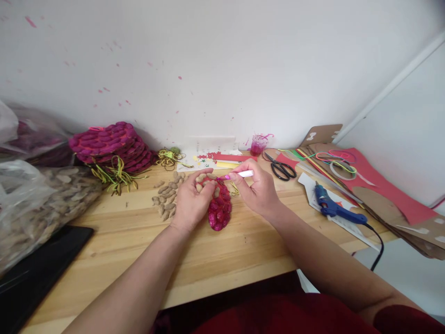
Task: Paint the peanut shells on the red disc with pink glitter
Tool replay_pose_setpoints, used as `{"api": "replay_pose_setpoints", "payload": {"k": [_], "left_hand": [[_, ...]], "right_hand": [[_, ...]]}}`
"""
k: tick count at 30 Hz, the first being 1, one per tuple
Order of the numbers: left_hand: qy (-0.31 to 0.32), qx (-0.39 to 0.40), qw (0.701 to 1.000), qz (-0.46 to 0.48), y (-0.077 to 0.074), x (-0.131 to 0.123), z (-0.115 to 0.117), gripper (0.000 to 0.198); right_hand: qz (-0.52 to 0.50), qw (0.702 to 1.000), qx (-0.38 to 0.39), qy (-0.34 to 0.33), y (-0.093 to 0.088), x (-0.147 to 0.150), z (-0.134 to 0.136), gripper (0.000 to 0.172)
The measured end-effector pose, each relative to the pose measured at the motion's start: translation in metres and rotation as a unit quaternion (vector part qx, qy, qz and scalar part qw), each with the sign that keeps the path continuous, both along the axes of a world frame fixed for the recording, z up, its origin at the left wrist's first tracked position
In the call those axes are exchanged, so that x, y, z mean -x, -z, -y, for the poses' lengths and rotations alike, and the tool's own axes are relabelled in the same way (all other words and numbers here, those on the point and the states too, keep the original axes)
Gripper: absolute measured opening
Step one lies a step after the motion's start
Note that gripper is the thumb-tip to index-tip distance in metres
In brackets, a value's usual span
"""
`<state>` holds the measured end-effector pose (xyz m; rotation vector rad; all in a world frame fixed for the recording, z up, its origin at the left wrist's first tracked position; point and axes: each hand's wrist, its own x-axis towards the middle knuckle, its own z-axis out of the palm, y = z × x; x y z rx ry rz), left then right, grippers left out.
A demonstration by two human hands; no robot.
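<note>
Between my hands is a round peanut-covered piece (219,208), its lower right part painted wet magenta and its upper left peanuts still bare tan. My left hand (194,197) grips its left edge, with the thumb pressed on top. In my right hand (255,188) is a paintbrush (246,174) with a white handle, and its magenta-smeared tip touches the upper edge of the piece. Loose peanuts (167,197) lie just left of my left hand. A clear cup of magenta paint (257,145) stands by the wall beyond my right hand.
Stacked magenta peanut pieces (111,144) with green cord tassels sit at the back left, behind a bag of peanuts (66,199). Black scissors (282,168), a blue glue gun (337,208) with its cord, and red card (385,185) lie on the right.
</note>
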<state>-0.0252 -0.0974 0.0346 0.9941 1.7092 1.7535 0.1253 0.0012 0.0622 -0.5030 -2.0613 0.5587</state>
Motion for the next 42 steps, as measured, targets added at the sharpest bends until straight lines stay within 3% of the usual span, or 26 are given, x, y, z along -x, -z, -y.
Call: {"api": "replay_pose_setpoints", "payload": {"k": [8,24,42], "left_hand": [[0.0,-0.012,1.0,0.026,-0.0009,-0.0013,-0.0004,0.041],[0.008,0.006,0.999,-0.036,-0.0033,-0.0009,0.0013,0.038],[-0.001,0.025,0.998,-0.049,-0.0058,-0.0009,0.0018,0.041]], "right_hand": [[0.018,1.0,-0.01,-0.007,0.0016,-0.0008,-0.001,0.013],[0.017,1.0,-0.015,-0.013,0.0008,-0.0017,-0.0016,0.014],[0.026,0.995,-0.09,-0.04,0.0011,-0.0029,-0.0031,0.008]]}}
